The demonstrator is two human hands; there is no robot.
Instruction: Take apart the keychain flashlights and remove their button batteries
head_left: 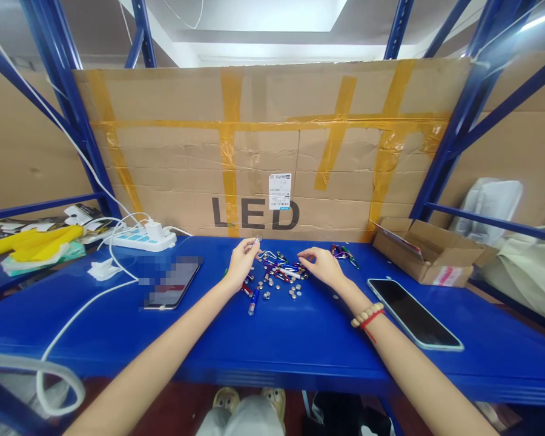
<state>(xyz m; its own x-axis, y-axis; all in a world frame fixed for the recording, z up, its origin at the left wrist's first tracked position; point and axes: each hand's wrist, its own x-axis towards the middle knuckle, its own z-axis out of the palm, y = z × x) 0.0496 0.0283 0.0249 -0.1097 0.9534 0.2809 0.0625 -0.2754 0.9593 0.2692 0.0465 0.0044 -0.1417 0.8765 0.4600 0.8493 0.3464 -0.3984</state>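
Note:
My left hand [242, 263] is closed over the left side of the pile. It pinches a small shiny silver piece [258, 239] between thumb and fingertips. To the right of the pile, my right hand [322, 264] has its thumb and forefinger curled together; anything between them is too small to tell. Between the hands lie small coloured metal tubes like mini flashlights, among them a blue tube [254, 301] toward the front. Small silver discs like button cells [293, 294] are scattered around. Several coloured tubes with clips [344, 254] lie behind my right hand.
A phone [415, 313] lies at right, before an open cardboard box [429, 251]. At left are a lit phone [175, 284], a white power strip [140, 237] and loose white cables. Blue shelf posts and a tall cardboard panel [186, 163] bound the blue tabletop [290, 345].

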